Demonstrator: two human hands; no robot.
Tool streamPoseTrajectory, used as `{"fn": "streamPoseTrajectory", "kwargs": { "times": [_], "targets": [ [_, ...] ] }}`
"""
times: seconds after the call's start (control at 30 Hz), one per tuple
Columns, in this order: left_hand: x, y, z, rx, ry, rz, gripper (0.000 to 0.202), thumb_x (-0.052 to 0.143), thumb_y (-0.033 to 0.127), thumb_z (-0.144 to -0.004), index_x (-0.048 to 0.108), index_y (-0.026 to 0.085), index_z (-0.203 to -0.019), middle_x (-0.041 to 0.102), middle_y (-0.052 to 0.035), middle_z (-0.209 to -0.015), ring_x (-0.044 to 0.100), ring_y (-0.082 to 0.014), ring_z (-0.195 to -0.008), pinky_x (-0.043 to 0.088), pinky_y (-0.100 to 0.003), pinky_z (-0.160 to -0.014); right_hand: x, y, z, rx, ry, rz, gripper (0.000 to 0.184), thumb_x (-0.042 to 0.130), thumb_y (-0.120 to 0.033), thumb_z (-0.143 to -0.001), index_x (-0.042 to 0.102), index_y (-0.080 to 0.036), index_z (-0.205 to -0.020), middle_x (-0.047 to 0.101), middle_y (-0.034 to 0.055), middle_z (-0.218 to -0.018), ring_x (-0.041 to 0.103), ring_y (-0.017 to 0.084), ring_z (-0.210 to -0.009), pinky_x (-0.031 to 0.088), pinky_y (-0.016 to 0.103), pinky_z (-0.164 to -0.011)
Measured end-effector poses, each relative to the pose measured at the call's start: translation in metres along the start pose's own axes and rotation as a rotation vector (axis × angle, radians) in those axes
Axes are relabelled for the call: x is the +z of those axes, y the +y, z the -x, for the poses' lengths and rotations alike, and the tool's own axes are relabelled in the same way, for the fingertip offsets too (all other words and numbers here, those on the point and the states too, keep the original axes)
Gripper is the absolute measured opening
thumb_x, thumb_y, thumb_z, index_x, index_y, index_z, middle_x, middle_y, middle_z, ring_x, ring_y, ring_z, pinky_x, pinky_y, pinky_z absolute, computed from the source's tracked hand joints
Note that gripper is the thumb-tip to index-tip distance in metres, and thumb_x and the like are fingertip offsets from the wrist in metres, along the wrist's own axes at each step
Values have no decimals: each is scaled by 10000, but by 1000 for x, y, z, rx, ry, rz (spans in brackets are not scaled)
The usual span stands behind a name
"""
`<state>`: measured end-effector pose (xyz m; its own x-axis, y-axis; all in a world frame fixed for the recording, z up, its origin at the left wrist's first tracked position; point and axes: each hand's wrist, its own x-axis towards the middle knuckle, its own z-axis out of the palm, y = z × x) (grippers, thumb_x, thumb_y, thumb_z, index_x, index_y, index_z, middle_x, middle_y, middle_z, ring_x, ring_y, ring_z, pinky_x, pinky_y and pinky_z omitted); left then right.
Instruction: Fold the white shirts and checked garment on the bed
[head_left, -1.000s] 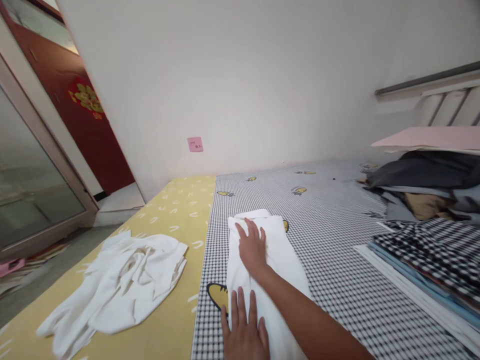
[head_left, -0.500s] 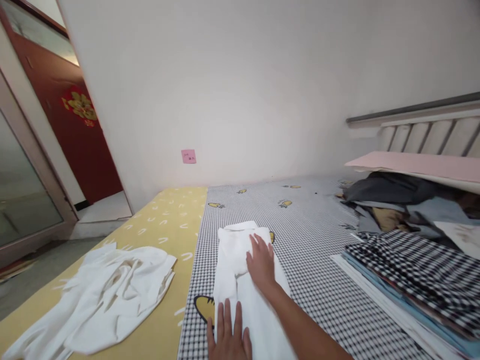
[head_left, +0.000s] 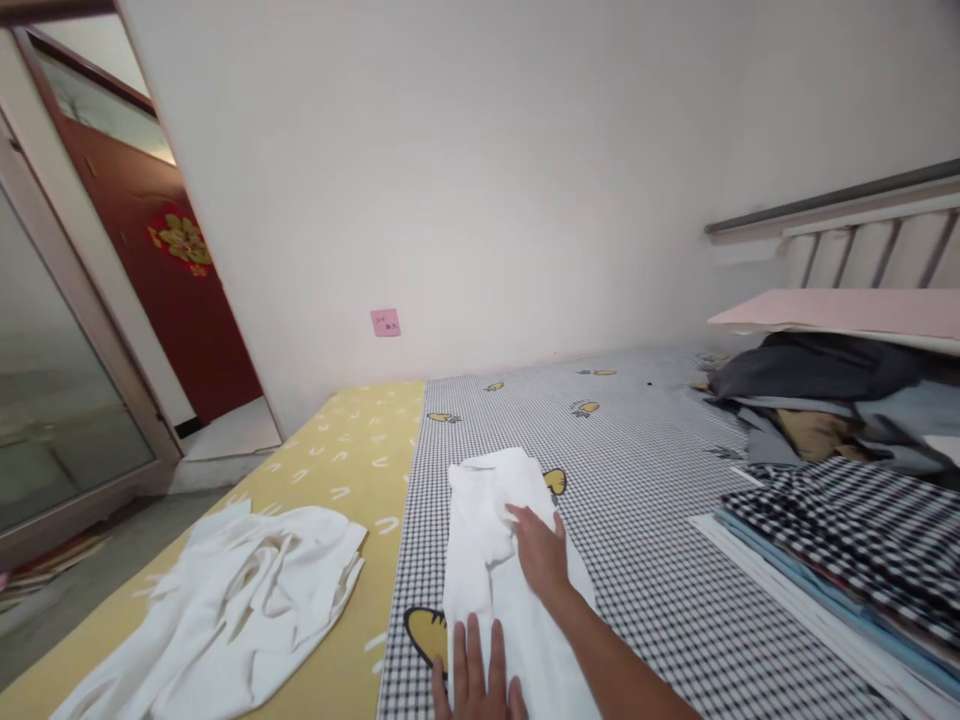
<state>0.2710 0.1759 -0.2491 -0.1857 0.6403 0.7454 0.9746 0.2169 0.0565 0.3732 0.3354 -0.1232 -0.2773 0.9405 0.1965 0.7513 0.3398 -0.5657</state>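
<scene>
A long white folded cloth point(head_left: 487, 510) lies on the black-and-white checked bed sheet point(head_left: 637, 480). My right hand point(head_left: 541, 548) rests flat on the cloth's right side, fingers stretched out. My left hand point(head_left: 477, 672) lies flat on the cloth's near end at the bottom edge of view, fingers together and extended. Neither hand grips anything. A crumpled white garment point(head_left: 240, 590) lies apart to the left on the yellow sheet point(head_left: 352, 460).
A stack of folded fabrics, a black-and-white plaid one on top point(head_left: 847, 530), sits at the right. Behind it are dark and grey clothes point(head_left: 817, 375), a pink board point(head_left: 840, 310) and the headboard. A red door point(head_left: 165, 270) and a glass panel stand at the left.
My right hand has slid back along the white cloth toward me and to its right side. My left hand has stayed flat at the near end. The camera has shifted slightly.
</scene>
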Motion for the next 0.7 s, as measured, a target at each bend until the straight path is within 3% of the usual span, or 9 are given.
{"fn": "streamPoseTrajectory", "kwargs": {
  "times": [0.07,0.17,0.33,0.43,0.53,0.63,0.7],
  "targets": [
    [-2,0,-1,-3,-17,1,684,516,359,-941,197,390,-1545,552,-70,-1477,568,-316,-1311,362,-608,-1128,5,-6,5,-81,-96,8,476,336,-284,-1007,502,-347,-1448,505,-20,-1525,296,217,-1496,3,550,-1228],
    [-8,0,-5,2,-48,13,613,517,369,-945,301,384,-1518,524,-61,-1502,547,-315,-1334,353,-607,-1142,-1,-8,12,-134,-219,16,589,493,-286,-931,424,-348,-1513,343,-2,-1622,188,268,-1533,39,588,-1217],
    [-36,1,-16,49,-114,36,474,467,341,-966,487,344,-1440,538,-61,-1496,506,-305,-1375,372,-589,-1139,-39,-7,59,-250,-336,-59,611,431,-372,-968,303,-376,-1565,225,-21,-1663,160,217,-1540,39,536,-1235],
    [-55,7,-24,42,-165,55,474,440,295,-974,491,306,-1445,526,-83,-1508,459,-301,-1415,350,-587,-1160,-57,-5,114,-322,-398,-201,561,389,-393,-995,356,-336,-1552,347,9,-1620,259,207,-1513,70,515,-1244],
    [-68,10,-34,3,-260,132,464,433,300,-973,527,285,-1427,504,-98,-1525,429,-309,-1436,344,-607,-1158,-65,8,173,-336,-402,-344,435,445,-433,-987,602,-339,-1381,610,18,-1424,481,235,-1382,178,499,-1238],
    [-79,-1,-43,-50,-389,278,445,408,302,-984,566,278,-1399,509,-103,-1526,450,-287,-1424,410,-568,-1123,-70,40,216,-198,-219,-484,400,443,-494,-982,731,-308,-1188,731,51,-1220,649,253,-1160,440,447,-1104],
    [-91,-20,-45,-70,-424,353,456,320,283,-1014,551,259,-1407,518,-92,-1523,468,-214,-1412,449,-458,-1115,-73,71,235,-132,-45,-457,427,406,-469,-985,727,-278,-1192,721,81,-1227,657,262,-1138,508,433,-1032]
  ]
}}
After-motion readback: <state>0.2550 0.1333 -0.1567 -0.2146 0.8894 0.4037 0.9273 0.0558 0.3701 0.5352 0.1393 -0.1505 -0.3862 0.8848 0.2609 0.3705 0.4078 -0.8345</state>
